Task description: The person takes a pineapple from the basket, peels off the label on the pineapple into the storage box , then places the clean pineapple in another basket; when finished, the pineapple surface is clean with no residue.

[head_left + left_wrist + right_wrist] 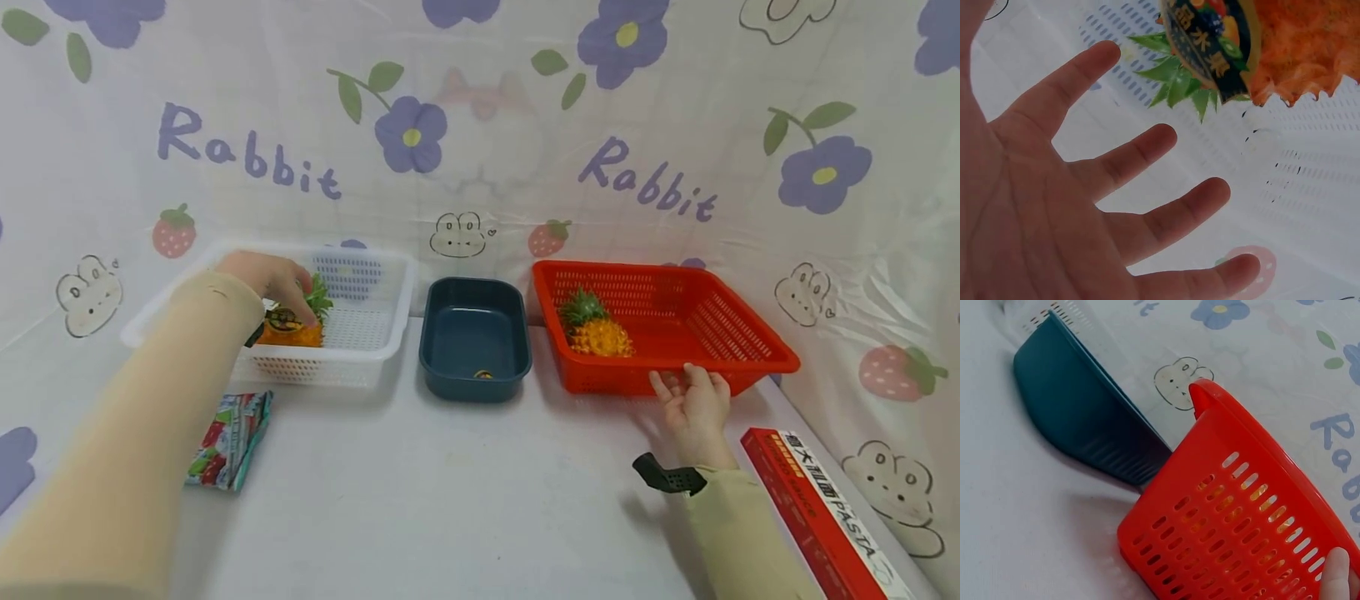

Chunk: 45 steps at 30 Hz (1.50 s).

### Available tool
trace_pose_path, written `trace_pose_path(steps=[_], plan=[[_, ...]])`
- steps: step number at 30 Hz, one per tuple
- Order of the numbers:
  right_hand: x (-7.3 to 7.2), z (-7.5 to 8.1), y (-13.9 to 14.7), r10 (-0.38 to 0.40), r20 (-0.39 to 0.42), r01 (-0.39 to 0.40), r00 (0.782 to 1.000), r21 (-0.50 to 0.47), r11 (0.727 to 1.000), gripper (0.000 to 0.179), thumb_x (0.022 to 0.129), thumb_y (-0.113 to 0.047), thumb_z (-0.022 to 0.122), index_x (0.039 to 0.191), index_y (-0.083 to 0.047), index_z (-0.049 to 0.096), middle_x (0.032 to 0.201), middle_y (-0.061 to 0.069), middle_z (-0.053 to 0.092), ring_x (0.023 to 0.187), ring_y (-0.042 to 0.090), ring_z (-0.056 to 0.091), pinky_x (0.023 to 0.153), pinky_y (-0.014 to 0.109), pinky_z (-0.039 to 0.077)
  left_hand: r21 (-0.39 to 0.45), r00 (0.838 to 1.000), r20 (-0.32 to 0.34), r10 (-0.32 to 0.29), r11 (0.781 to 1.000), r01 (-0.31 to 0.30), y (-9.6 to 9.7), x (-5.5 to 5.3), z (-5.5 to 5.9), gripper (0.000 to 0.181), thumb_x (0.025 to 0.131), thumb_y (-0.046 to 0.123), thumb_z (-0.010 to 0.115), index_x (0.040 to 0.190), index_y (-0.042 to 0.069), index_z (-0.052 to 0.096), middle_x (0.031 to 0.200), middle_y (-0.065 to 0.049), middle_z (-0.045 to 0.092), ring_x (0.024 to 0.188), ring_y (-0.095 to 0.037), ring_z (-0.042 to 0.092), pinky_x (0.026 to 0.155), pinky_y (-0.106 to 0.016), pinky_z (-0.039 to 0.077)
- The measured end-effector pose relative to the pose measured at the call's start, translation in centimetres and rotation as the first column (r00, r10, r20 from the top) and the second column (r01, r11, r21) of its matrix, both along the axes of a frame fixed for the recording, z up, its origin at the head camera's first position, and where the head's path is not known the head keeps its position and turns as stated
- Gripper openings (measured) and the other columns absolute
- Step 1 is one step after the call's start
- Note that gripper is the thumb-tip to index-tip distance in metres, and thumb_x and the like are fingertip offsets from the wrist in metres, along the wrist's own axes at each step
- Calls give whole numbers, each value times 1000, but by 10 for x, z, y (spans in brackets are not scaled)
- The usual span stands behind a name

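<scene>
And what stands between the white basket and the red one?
The dark blue bin stands between the white basket and the red basket; the head view shows it.

Head cam looks forward-down from the worktop's (480, 483) near edge; left wrist looks into white basket (330, 354) close-up, right wrist close on red basket (600, 363), head shares both.

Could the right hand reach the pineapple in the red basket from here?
Probably yes: the red basket has a wall between the right hand and the pineapple, but its open top leaves a way over.
</scene>
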State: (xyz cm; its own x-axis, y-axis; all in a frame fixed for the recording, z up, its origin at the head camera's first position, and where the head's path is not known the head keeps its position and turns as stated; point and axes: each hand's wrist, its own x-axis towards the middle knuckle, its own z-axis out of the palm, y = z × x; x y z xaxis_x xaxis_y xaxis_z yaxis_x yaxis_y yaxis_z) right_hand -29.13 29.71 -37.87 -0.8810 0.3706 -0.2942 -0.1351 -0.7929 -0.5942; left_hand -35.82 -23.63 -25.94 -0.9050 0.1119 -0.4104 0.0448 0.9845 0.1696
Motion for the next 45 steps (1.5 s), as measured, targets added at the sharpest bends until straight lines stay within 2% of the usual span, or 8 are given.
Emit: trace_pose_path(steps=[6, 12, 16, 18, 24, 34, 40, 45], plan=[[0, -1, 1, -11, 12, 11, 1000, 5, 1000, 34, 92, -10, 55, 115, -24, 33, 114, -2, 39, 100, 18, 49, 83, 40, 53, 28, 999, -3, 48, 998, -48, 6, -1, -6, 82, 63, 54, 77, 128, 10, 52, 135, -21, 42, 116, -38, 39, 95, -54, 39], [2, -3, 3, 13, -2, -13, 1000, -26, 1000, 48, 90, -11, 59, 125, -28, 30, 129, -4, 37, 115, 18, 44, 91, 41, 48, 42, 993, 12, 117, 992, -117, 10, -1, -12, 78, 66, 45, 78, 131, 11, 50, 139, -24, 36, 121, -40, 35, 98, -52, 39], [2, -1, 3, 15, -14, -15, 1000, -19, 1000, 48, 90, -10, 59, 124, -27, 30, 130, -4, 35, 119, 18, 42, 95, 42, 46, 138, 971, 42, 236, 961, -240, 9, -4, -18, 79, 63, 35, 83, 131, 12, 50, 141, -26, 31, 121, -40, 33, 98, -52, 39], [2, -1, 3, 9, -14, -9, 1000, -11, 1000, 46, 91, -10, 58, 123, -26, 30, 129, -4, 35, 117, 19, 43, 94, 42, 46, 161, 965, 57, 256, 951, -262, 8, -5, -21, 81, 61, 30, 84, 132, 13, 50, 142, -26, 30, 123, -40, 32, 98, -52, 39], [1, 1, 3, 4, -5, -4, 1000, -6, 1000, 46, 91, -10, 56, 126, -26, 30, 131, -3, 37, 113, 19, 45, 90, 43, 48, 70, 982, 70, 175, 981, -180, 10, -11, -25, 86, 62, 26, 84, 137, 14, 44, 142, -27, 30, 125, -45, 31, 93, -51, 44], [0, -1, 5, -6, 4, 6, 1000, -15, 1000, 45, 90, -10, 58, 124, -26, 32, 127, -2, 38, 111, 19, 46, 90, 43, 48, 3, 988, 20, 154, 988, -154, 12, -17, -33, 88, 58, 10, 85, 136, 17, 45, 136, -33, 28, 115, -42, 38, 74, -44, 53], [1, -1, 6, -4, -5, 4, 1000, -19, 1000, 43, 91, -10, 57, 122, -25, 32, 125, -1, 39, 111, 19, 46, 86, 43, 50, -54, 995, -5, 100, 994, -100, 17, -12, -30, 88, 59, 15, 86, 136, 17, 44, 133, -34, 31, 112, -41, 39, 79, -46, 51], [0, -2, 7, 1, -1, -1, 1000, -20, 1000, 39, 90, -10, 58, 117, -25, 34, 123, -1, 39, 111, 19, 46, 84, 43, 52, -132, 998, -20, 51, 990, -53, 21, -6, -29, 92, 62, 8, 82, 141, 18, 36, 136, -36, 28, 113, -42, 41, 72, -41, 54]])
